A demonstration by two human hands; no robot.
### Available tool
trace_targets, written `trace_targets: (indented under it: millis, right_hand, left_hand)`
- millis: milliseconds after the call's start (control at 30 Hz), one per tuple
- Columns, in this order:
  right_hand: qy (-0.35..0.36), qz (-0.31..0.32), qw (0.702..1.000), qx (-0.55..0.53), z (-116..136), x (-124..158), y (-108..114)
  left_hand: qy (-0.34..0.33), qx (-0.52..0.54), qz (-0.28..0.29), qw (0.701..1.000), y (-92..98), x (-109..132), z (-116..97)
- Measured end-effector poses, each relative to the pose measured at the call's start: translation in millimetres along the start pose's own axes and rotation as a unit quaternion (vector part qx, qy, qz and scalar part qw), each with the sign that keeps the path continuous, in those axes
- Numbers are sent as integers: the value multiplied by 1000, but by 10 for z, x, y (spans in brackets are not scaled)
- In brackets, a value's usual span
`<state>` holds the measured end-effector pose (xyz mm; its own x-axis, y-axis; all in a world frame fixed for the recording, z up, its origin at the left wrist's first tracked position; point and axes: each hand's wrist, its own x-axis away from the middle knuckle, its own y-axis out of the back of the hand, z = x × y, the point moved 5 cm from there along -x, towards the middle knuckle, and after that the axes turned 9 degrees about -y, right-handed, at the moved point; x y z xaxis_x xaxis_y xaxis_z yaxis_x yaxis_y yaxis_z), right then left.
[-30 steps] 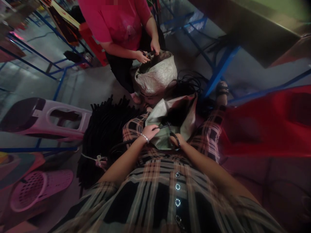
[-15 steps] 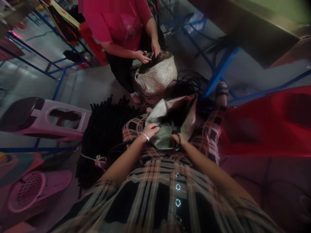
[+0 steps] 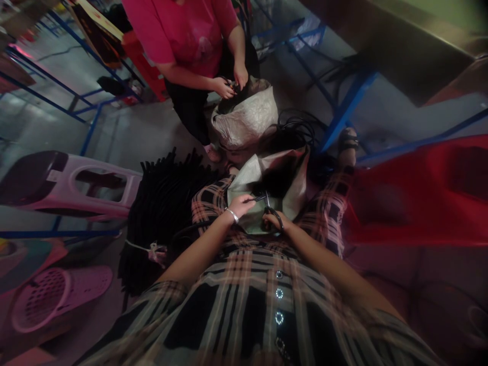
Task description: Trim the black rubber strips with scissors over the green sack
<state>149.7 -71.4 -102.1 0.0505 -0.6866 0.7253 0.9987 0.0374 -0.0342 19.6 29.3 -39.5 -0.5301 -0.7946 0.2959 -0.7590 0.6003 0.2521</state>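
Observation:
My left hand (image 3: 241, 205) is closed around a thin black tube (image 3: 258, 198), whose free end points right. Scissors with black handles (image 3: 275, 213) are gripped in my right hand (image 3: 271, 221). Their blades stand up against the end of the tube. Both hands are over the near side of an open pale sack (image 3: 247, 175), held between my knees; its inside is dark. By my left leg lies a large bundle of black tubes (image 3: 163, 203), tied with a pale string (image 3: 139, 247).
Across from me a person in a pink shirt (image 3: 186, 40) works with both hands over another pale sack (image 3: 247, 119). A pink stool (image 3: 91, 185) and a pink basket (image 3: 63, 297) stand left, a red plastic item (image 3: 419, 198) right. A blue table leg (image 3: 346, 112) rises ahead right.
My right hand has shifted slightly left with the scissors, bringing the blades to the tube's end. My left hand has moved a little to the right.

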Motion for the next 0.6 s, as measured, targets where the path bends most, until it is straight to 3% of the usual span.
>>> trace_targets:
  millis: [333,600]
  right_hand:
    - [-7,18,999,-43,-98,-93,-20]
    - [4,5,1000,-25,17,33,-2]
  left_hand:
    - [7,1,-5,1000,27,11,-1]
    - [-8,-34,7,999,22,17,-25]
